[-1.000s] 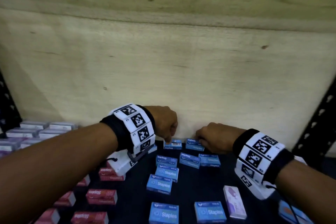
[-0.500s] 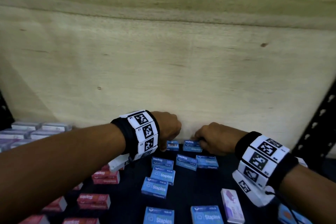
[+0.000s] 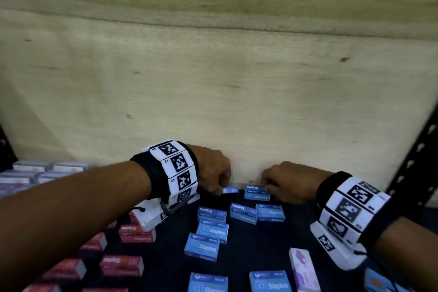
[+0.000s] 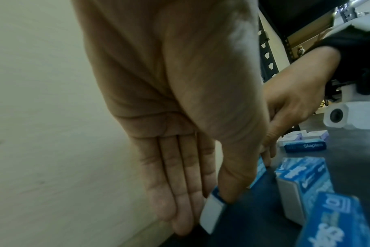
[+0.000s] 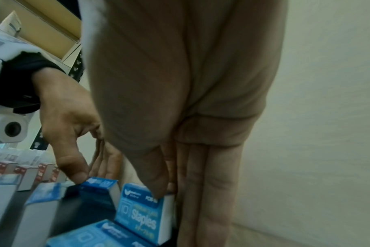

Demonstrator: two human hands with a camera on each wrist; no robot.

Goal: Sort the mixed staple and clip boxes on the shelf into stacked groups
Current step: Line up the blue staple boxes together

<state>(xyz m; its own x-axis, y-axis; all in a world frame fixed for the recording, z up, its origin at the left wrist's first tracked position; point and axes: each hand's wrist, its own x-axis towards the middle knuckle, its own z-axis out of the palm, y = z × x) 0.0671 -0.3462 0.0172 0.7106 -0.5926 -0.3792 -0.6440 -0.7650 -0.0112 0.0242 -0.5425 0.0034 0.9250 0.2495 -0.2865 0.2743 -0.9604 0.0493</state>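
Both hands (image 3: 214,168) (image 3: 288,181) have edged inward — each now pinching, seemingly, one blue staple box (image 3: 230,190) (image 3: 257,193) against plywood backing (image 3: 213,102).

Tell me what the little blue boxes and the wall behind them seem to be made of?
The blue staple boxes look like thin printed cardboard: sharp folded edges, plain white end flaps, slightly glossy print. The back wall looks like pale unpainted plywood, matte, with visible grain and knots. The shelf surface is dark and matte; its material cannot be told.
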